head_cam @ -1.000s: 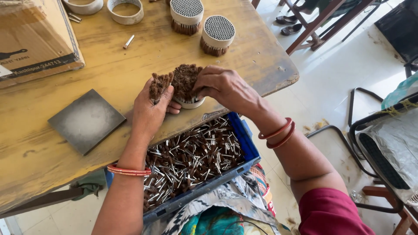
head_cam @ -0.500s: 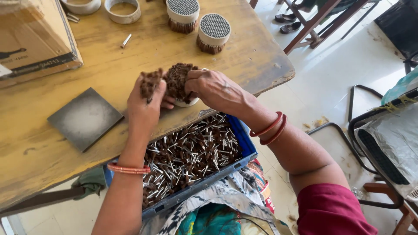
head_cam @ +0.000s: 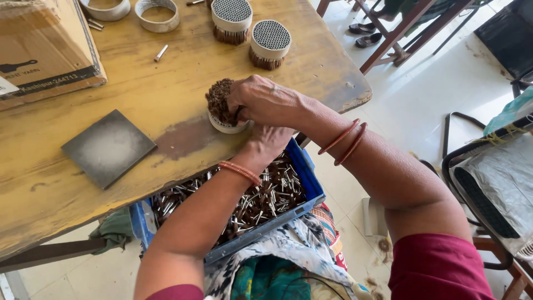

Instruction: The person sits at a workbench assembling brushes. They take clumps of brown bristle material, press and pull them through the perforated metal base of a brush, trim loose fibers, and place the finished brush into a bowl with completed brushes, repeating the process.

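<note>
A white ring (head_cam: pixel 225 126) packed with brown-tipped sticks (head_cam: pixel 218 99) stands on the yellow wooden table (head_cam: pixel 166 66) near its front edge. My right hand (head_cam: pixel 266 100) lies over the ring's right side, fingers closed on the stick bundle. Reaching up from below, my left hand (head_cam: pixel 270 141) rests against the ring's near right side. Its fingers are hidden under the right hand. On my lap, under the table edge, sits a blue tray (head_cam: pixel 311 186) full of loose small sticks (head_cam: pixel 255 203).
Two filled rings (head_cam: pixel 270 41) (head_cam: pixel 231 18) stand at the back, with two empty rings (head_cam: pixel 157 13) (head_cam: pixel 105 8) to their left. A grey square plate (head_cam: pixel 108 147) lies at the left front, a cardboard box (head_cam: pixel 44 47) at the far left. Chairs stand on the right.
Both hands held bunches of sticks up over the ring. Now the left hand has crossed under the right one, and the right hand presses the bundle down into the ring.
</note>
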